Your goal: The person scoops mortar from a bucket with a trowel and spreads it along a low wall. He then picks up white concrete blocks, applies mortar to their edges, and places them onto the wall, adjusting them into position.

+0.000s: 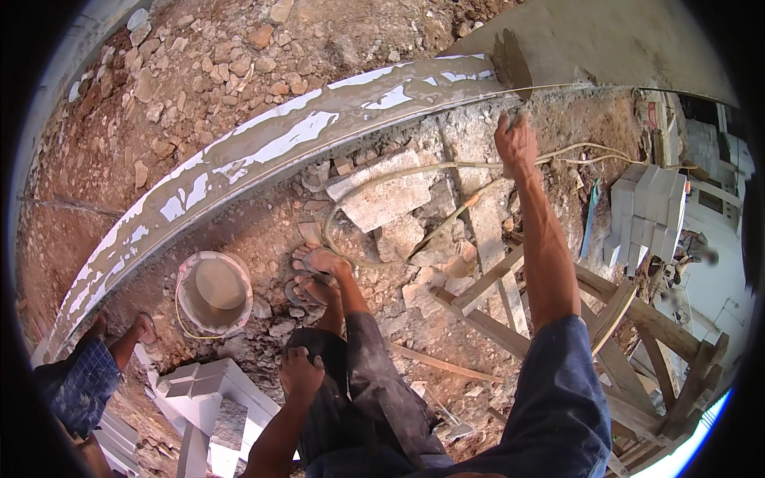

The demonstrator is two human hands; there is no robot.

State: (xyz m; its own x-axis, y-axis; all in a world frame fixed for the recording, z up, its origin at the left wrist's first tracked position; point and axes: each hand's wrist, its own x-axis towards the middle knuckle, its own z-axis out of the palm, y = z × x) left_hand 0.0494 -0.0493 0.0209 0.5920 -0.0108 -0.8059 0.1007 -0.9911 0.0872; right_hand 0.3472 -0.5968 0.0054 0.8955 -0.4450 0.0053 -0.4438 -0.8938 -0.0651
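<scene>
My right hand (516, 143) reaches far forward with its fingers wrapped round the handle of a trowel (511, 64). The trowel's dark, mortar-smeared blade lies against the right end of a long, narrow wall top (319, 119). Grey wet mortar coats that strip, and white patches show through. Beyond the blade spreads a smooth grey-brown mortar surface (606, 40). My left hand (301, 373) rests on my left knee, fingers loosely bent, holding nothing. On the ground ahead to the left stands a round bucket (213, 293) with grey mortar inside.
Broken slabs and rubble (390, 195) lie before my sandalled feet, crossed by a looping hose (351, 179). A wooden trestle (637, 350) stands at right. White blocks are stacked at right (649, 211) and lower left (215, 390). Another person (92, 370) is at far left.
</scene>
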